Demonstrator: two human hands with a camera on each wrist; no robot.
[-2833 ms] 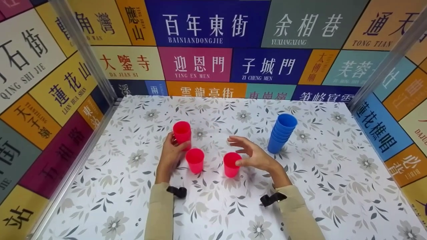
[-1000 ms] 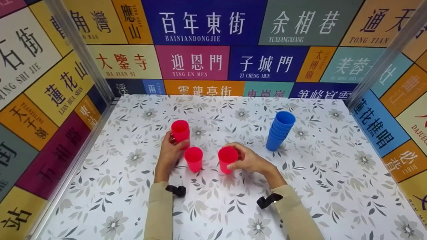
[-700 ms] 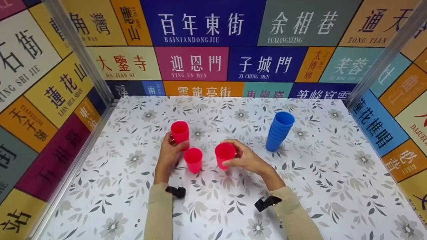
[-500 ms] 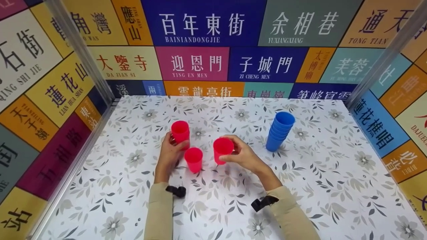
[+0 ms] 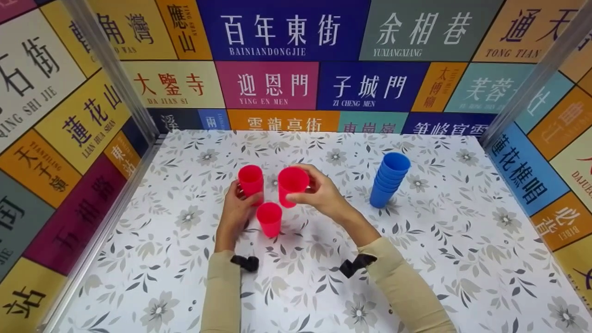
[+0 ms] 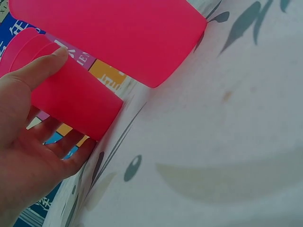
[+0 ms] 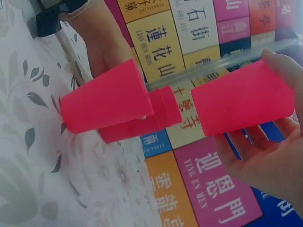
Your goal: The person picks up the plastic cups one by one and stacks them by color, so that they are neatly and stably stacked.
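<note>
My left hand (image 5: 233, 212) grips a short stack of nested red cups (image 5: 250, 180) standing on the table; several rims show in the left wrist view, thumb on one side and fingers on the other. Just right of that stack, my right hand (image 5: 323, 192) holds a single red cup (image 5: 292, 181), mouth up, between thumb and fingers. In the right wrist view this held cup (image 7: 246, 97) is apart from the other red cups and off the table. Another red cup (image 5: 269, 219) stands upright in front of the stack, between my forearms, touched by neither hand.
A tall stack of blue cups (image 5: 388, 182) stands on the right side of the table, beyond my right hand. White cloth with a grey leaf print covers the table (image 5: 185, 277). Sign-printed walls (image 5: 268, 85) enclose the back and both sides.
My right hand has closed round the right-hand red cup, lifted it and carried it left and away from me, near the stack. My left hand stays on the stack.
</note>
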